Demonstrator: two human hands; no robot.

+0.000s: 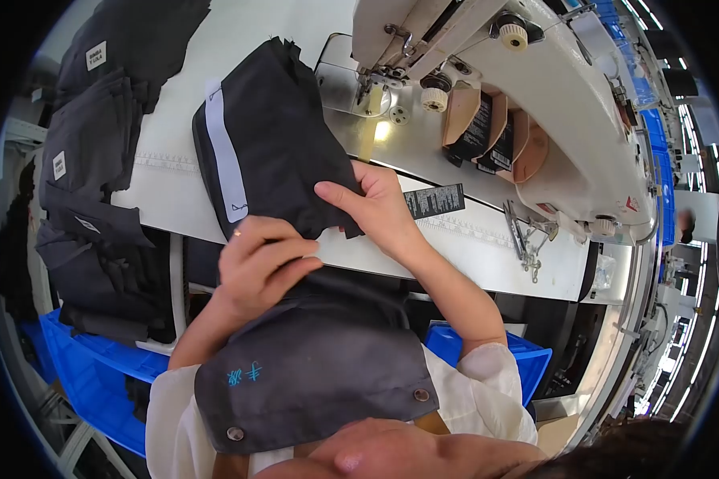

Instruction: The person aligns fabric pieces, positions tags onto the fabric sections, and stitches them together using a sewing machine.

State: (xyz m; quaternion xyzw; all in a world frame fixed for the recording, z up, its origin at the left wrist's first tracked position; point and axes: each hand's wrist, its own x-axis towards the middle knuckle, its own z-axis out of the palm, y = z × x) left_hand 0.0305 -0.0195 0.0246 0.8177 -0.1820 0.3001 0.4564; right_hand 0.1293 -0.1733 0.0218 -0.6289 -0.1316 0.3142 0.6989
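A black fabric piece (284, 136) with a pale grey strip (225, 152) along its left side lies on the white sewing table. My right hand (379, 209) grips its lower right corner, thumb on top and fingers underneath. Just below the fabric's near edge, my left hand (265, 259) is closed, thumb and fingertips pressed together. Anything between those fingertips is too small to make out. A black printed label (434, 201) lies right of my right hand. The sewing machine's needle area (379, 84) stands beyond the fabric.
Stacks of dark fabric pieces with white labels (96, 144) hang over the table's left side. Blue bins (104, 363) stand below. Cardboard holders with black labels (487, 132) sit under the machine arm (583, 104). Metal snips (523, 235) lie on the right.
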